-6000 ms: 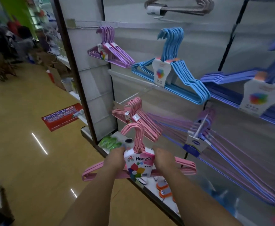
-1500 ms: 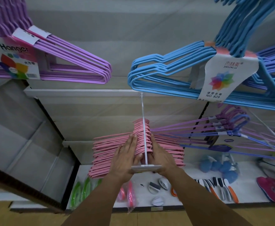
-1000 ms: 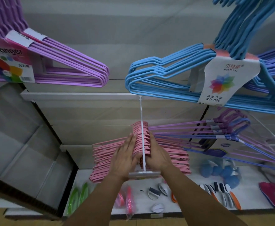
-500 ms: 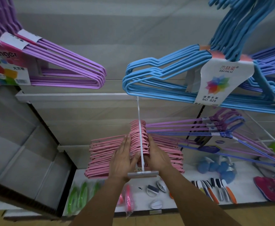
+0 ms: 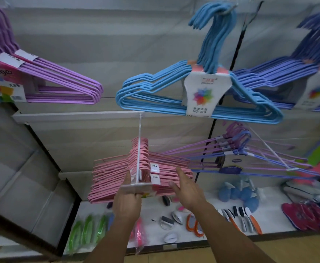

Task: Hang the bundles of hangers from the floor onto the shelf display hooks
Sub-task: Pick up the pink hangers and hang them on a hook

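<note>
while blue hangers (image 5: 199,99) hang above, pink hangers (image 5: 136,171) crowd the hook (image 5: 139,149).

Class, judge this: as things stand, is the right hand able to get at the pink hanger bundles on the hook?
Probably yes. The right hand hangs open just beside the pink hanger bundles on the display hook, and nothing lies between them; the left hand is at the hook's front end.

Two hands are showing: a left hand (image 5: 127,202) and a right hand (image 5: 188,188). One stack of pink hangers (image 5: 115,173) is hanging on one white hook (image 5: 139,149). One purple hanger bundle (image 5: 60,86), one light blue bundle (image 5: 155,95) and one dark blue bundle (image 5: 280,73) are hanging above. Three green items (image 5: 88,230) are lying on the shelf (image 5: 208,242).
</note>
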